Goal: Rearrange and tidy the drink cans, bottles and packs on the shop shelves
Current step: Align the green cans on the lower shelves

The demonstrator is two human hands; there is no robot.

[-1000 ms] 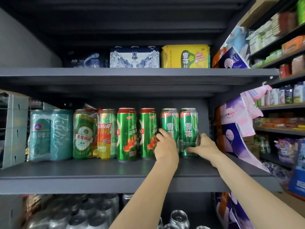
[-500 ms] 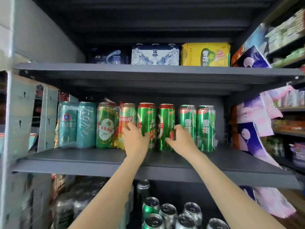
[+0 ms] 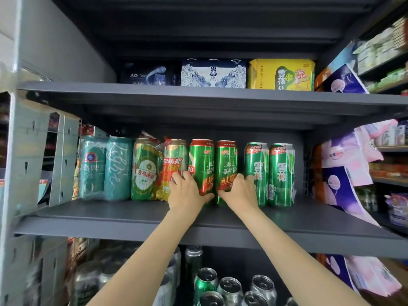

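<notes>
Both hands have moved left from the snowflake cans (image 3: 269, 173): left hand (image 3: 187, 191) and right hand (image 3: 239, 191) now squeeze the two red-topped cans (image 3: 213, 166) together, tidying the middle shelf (image 3: 88, 219).

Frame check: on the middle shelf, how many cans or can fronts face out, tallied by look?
Teal wrapped can fronts: 2
Green-and-gold wrapped can fronts: 2
Red-topped green cans, held between the left hand and right hand: 2
Green cans with white characters: 2
Total: 8
</notes>
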